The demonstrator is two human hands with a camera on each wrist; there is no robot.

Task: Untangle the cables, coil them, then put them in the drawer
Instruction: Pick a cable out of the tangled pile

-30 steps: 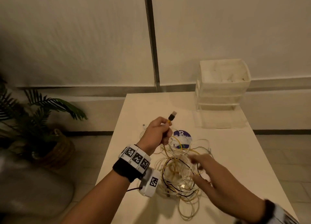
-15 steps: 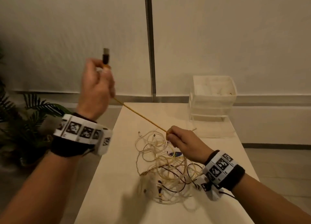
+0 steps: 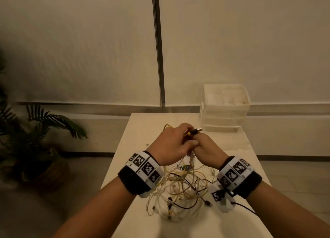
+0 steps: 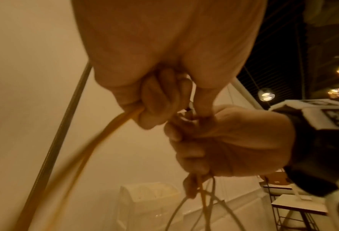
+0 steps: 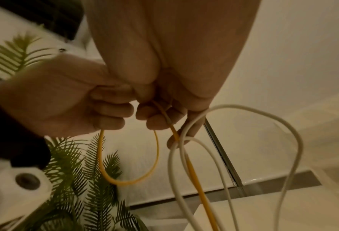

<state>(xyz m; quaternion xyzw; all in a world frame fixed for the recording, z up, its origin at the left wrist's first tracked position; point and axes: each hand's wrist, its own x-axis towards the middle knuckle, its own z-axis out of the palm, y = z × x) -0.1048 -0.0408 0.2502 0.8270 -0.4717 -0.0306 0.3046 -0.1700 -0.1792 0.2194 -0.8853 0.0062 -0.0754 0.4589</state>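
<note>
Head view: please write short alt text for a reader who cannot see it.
Both hands, left hand and right hand, hold a yellow cable together above a tangled cable pile on a white table. A drawer unit stands behind.

The left hand (image 3: 170, 144) has come down from high on the left to meet the right hand (image 3: 207, 149) above the table's middle. The yellow cable (image 5: 156, 156), stretched taut before, now sags in a loop between them.

yellow cable (image 4: 97, 140) blurs; left hand (image 3: 171, 144) hides its grip.
</note>
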